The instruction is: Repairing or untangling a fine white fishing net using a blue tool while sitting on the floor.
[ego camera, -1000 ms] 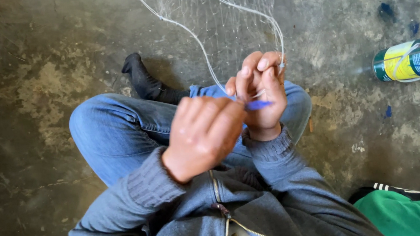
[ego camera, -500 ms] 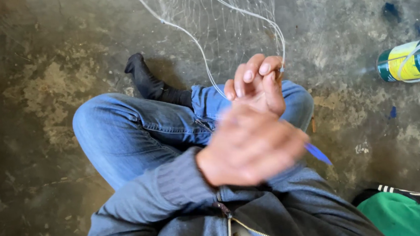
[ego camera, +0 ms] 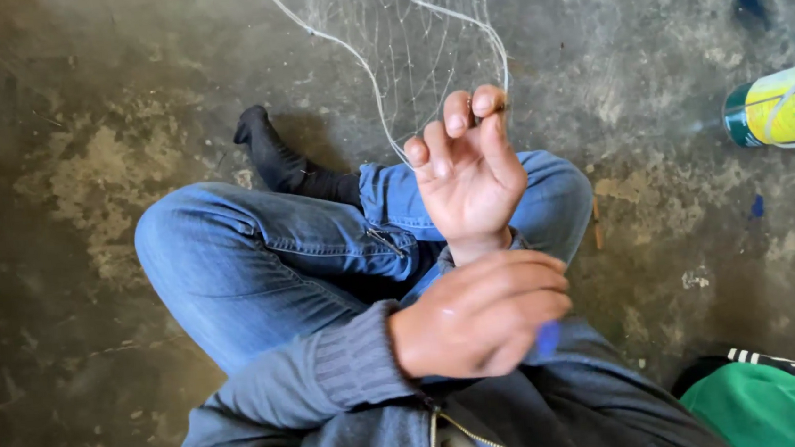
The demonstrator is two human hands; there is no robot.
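Grey, stained concrete floor (ego camera: 82, 182) is lying under a person sitting cross-legged in blue jeans. At twelve o'clock, the right hand (ego camera: 469, 175) is pinching the thin white fishing net (ego camera: 420, 32), fingers (ego camera: 487, 103) closed on its cord. At six o'clock, the left hand (ego camera: 480, 316) is curling shut around a small blue plastic tool (ego camera: 547, 337). At two o'clock, a green and yellow can (ego camera: 785, 106) is lying on its side.

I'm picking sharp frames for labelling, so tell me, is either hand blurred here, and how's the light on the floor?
Head view: the right hand, pinching the net, is sharp; the left hand, gripping a blue tool, is slightly soft from motion. Light is even and diffuse, with only a faint shadow by the sock on the concrete floor; no glare.
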